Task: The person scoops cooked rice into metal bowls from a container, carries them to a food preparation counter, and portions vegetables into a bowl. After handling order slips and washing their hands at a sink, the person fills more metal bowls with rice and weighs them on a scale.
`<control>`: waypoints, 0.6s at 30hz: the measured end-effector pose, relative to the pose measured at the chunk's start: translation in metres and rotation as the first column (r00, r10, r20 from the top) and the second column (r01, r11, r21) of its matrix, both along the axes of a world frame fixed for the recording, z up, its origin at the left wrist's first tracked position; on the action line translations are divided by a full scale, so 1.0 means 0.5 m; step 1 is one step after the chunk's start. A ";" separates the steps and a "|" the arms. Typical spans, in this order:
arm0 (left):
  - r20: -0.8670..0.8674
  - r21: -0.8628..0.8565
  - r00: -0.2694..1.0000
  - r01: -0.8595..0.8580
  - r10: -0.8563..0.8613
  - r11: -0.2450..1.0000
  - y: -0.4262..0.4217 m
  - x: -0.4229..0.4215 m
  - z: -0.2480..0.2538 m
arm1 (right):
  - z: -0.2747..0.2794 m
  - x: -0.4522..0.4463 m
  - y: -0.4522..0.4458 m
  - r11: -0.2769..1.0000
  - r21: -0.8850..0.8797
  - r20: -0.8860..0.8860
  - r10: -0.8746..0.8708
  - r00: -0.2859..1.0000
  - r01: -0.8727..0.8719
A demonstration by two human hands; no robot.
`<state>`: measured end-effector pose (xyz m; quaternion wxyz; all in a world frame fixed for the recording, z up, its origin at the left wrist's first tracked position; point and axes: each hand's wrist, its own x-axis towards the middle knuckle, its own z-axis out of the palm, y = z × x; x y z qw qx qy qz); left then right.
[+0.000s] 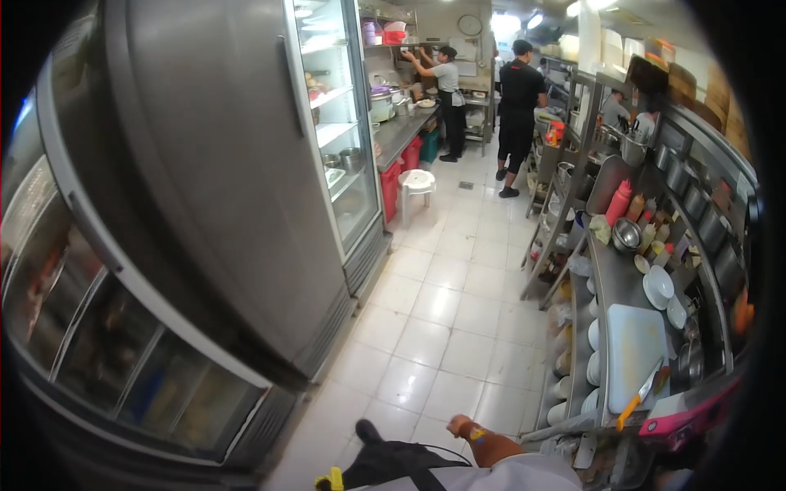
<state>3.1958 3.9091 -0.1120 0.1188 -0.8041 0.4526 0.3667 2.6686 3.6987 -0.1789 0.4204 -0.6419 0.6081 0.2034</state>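
Note:
My right hand (460, 425) hangs low in front of my body, above the white tiled floor (426, 344). Its fingers are curled in, and no object shows in them. My left hand is out of view. Nearest on the right is a steel counter with a white cutting board (635, 352), on which lies a knife with an orange handle (629, 412). White plates (657, 286), a steel bowl (627, 234) and a red squeeze bottle (620, 202) stand farther back on it.
Steel and glass-door fridges (221, 180) line the left. A white stool (417, 182) stands beside the left counter. One person (447, 90) reaches toward a shelf; another in black (521, 98) stands in the aisle. More people are behind the right racks.

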 end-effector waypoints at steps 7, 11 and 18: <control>-0.043 0.142 0.945 0.327 -0.324 0.934 -0.385 0.101 -0.063 | -0.016 -0.076 -0.105 0.992 0.104 -0.122 -0.054 0.991 0.066; -0.007 0.220 0.601 0.781 -0.799 0.585 -0.695 0.154 -0.107 | 0.079 -0.070 -0.243 0.654 -0.093 0.233 -0.719 0.655 0.751; -0.224 -0.328 0.972 -0.011 -0.067 0.945 -1.336 -0.016 0.037 | -0.127 -0.141 -0.244 0.509 -0.285 0.320 -0.748 0.581 0.812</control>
